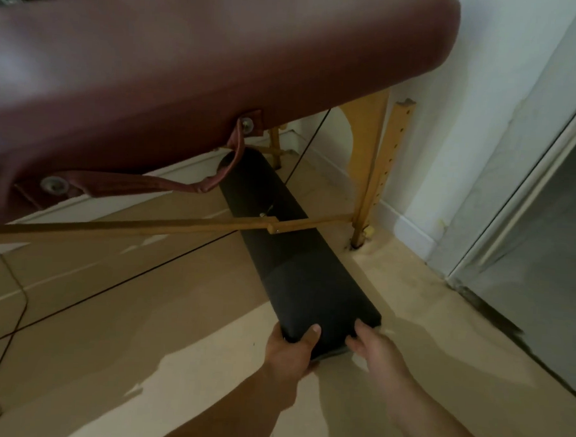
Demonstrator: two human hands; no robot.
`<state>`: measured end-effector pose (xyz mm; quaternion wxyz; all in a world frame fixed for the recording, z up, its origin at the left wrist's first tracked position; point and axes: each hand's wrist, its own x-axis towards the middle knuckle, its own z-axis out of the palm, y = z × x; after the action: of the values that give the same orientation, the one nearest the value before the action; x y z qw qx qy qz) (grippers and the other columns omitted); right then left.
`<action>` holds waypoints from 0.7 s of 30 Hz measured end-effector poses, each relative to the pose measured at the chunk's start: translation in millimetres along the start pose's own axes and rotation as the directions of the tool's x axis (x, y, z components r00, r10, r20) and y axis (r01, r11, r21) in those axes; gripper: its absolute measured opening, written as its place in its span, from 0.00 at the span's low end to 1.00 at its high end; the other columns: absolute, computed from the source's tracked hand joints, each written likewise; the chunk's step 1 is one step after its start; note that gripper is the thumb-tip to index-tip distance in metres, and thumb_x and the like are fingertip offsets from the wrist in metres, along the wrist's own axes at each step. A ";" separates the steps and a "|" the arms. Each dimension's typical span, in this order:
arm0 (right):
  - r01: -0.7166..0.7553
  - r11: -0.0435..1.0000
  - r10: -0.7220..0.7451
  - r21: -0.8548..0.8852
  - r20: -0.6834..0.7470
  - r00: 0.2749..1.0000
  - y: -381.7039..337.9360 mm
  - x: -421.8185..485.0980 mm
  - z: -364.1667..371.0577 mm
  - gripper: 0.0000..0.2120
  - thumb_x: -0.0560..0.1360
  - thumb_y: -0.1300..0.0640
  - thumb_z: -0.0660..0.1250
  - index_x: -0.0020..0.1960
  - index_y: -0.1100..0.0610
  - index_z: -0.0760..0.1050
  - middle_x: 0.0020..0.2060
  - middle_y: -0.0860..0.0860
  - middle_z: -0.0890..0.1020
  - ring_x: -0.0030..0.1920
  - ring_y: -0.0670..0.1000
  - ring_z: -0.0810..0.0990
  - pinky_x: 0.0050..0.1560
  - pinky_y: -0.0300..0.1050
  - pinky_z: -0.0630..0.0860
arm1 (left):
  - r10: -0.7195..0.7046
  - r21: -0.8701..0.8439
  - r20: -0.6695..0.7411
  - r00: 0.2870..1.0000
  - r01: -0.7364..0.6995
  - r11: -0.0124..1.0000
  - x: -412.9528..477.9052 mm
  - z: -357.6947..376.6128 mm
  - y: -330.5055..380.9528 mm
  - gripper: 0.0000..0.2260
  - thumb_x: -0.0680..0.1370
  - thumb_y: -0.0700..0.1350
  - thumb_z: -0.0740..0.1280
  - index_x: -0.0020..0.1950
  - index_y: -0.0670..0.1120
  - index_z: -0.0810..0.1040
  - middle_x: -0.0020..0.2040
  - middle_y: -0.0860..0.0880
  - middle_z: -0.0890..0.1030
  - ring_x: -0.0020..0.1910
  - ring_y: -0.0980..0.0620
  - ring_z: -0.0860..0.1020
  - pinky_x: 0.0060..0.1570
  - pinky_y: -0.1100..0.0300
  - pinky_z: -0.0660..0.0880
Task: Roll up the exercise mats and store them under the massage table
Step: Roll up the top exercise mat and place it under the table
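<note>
Both hands, left hand [292, 349] and right hand [371, 347], grip the rolled mat's [298, 261] near end, arms outstretched.

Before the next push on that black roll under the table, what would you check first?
1. Grip: the left hand and the right hand both hold the near end of the rolled mat: ok.
2. Roll wound tight along its visible length: ok.
3. Clearance at the wooden brace: the mat passes below it: ok.
4. The hanging strap of the massage table crosses the mat's far end in this view; whether it touches: cannot tell.
5. Black cable beside the far end, in the way or not: cannot tell.
6. Room beyond the far end is hidden: cannot tell.
</note>
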<state>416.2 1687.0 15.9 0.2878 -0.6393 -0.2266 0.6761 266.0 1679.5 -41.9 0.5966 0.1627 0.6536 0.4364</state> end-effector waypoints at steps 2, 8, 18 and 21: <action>0.047 0.998 -0.048 -0.032 -0.030 0.998 0.3 -0.3 -3.0 0.27 0.87 0.44 0.56 0.82 0.55 0.65 0.77 0.54 0.72 0.81 0.56 0.64 0.81 0.54 0.56 | 0.003 -0.036 -0.033 0.999 -0.004 0.999 -0.9 5.6 0.8 0.21 0.80 0.46 0.78 0.70 0.52 0.75 0.61 0.48 0.83 0.57 0.44 0.84 0.52 0.47 0.85; 0.155 0.978 -0.145 -0.140 0.080 0.986 -5.5 9.1 4.6 0.25 0.88 0.43 0.56 0.80 0.54 0.67 0.77 0.53 0.71 0.79 0.56 0.67 0.78 0.55 0.63 | -0.008 0.003 -0.013 1.000 0.008 1.000 15.3 7.4 33.7 0.26 0.79 0.49 0.79 0.73 0.50 0.74 0.67 0.45 0.82 0.60 0.43 0.83 0.49 0.48 0.83; 0.198 0.963 -0.193 -0.184 0.045 0.980 -9.5 7.2 -3.2 0.26 0.87 0.46 0.58 0.83 0.52 0.62 0.81 0.51 0.65 0.82 0.54 0.61 0.82 0.58 0.56 | 0.033 0.211 0.020 0.999 -0.036 0.977 2.6 2.8 35.6 0.34 0.80 0.61 0.74 0.81 0.51 0.68 0.65 0.50 0.79 0.53 0.49 0.82 0.45 0.55 0.81; 0.167 0.967 -0.190 -0.195 -0.108 0.976 -15.8 -4.4 -3.2 0.16 0.85 0.53 0.63 0.72 0.51 0.76 0.66 0.52 0.78 0.70 0.58 0.75 0.74 0.55 0.70 | -0.020 0.258 0.007 1.000 0.017 0.966 -5.6 2.3 31.9 0.34 0.80 0.65 0.72 0.80 0.50 0.68 0.69 0.48 0.79 0.61 0.44 0.80 0.52 0.51 0.80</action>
<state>421.0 1695.3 29.6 0.3006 -0.6817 -0.3264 0.5817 259.5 1694.3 -13.6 0.5774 0.2347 0.7035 0.3414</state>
